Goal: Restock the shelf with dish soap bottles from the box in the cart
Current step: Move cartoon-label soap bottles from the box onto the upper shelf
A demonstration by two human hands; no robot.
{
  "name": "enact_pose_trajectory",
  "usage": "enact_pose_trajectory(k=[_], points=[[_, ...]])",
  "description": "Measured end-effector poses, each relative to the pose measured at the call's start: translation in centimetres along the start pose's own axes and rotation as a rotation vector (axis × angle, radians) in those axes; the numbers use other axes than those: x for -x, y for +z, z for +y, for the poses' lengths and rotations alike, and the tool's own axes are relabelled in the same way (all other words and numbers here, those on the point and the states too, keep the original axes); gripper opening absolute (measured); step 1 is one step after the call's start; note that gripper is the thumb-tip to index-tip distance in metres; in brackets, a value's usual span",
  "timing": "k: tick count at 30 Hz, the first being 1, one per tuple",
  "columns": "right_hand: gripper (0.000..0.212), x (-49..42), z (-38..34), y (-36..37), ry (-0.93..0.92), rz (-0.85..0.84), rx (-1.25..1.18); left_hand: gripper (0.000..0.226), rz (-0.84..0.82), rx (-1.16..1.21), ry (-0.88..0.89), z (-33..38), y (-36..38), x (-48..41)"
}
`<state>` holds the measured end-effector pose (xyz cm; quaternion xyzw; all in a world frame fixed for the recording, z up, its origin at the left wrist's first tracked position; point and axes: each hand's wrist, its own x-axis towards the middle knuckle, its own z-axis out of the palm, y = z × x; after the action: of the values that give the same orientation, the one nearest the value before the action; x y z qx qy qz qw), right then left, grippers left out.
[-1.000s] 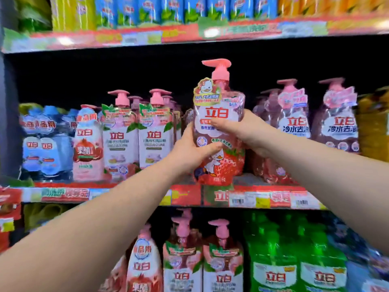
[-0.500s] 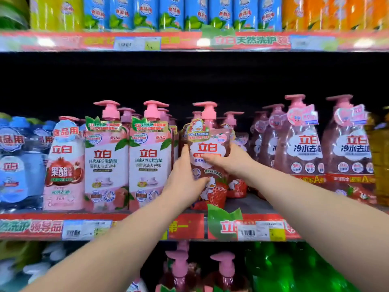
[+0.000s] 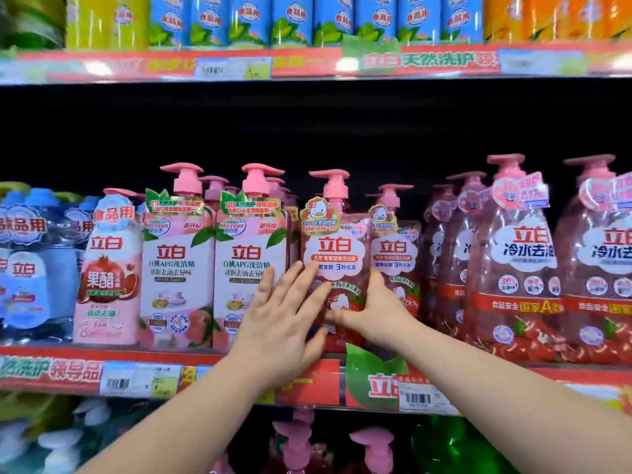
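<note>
A red strawberry dish soap bottle (image 3: 337,254) with a pink pump and a duck tag stands on the middle shelf (image 3: 307,383), in front of a matching bottle (image 3: 393,248). My left hand (image 3: 278,323) lies with straight, spread fingers against the bottle's lower left front. My right hand (image 3: 374,311) holds the bottle's lower right side, thumb across the front and fingers hidden behind it. The cart and box are out of view.
White-and-pink peach soap bottles (image 3: 249,261) stand close on the left, and large red bottles (image 3: 513,261) on the right. Blue packs (image 3: 30,268) fill the far left. More bottles line the top shelf (image 3: 307,63) and the shelf below.
The bottle went from being held up in front of the shelf to standing on it. My left hand's fingers have straightened off the bottle; the view moved closer.
</note>
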<state>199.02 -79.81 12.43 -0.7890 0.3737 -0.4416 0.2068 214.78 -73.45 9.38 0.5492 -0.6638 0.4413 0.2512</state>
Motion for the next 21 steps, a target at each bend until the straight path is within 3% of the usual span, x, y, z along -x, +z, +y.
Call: enact_pose_trajectory(k=[6, 21], points=[[0.09, 0.0, -0.1, -0.1, -0.002, 0.005, 0.035, 0.06, 0.061, -0.024, -0.002, 0.1, 0.4, 0.1], [0.089, -1.4, -0.2, 0.8, 0.059, -0.008, 0.033, 0.056, -0.008, -0.091, -0.015, 0.2, 0.3, 0.2]])
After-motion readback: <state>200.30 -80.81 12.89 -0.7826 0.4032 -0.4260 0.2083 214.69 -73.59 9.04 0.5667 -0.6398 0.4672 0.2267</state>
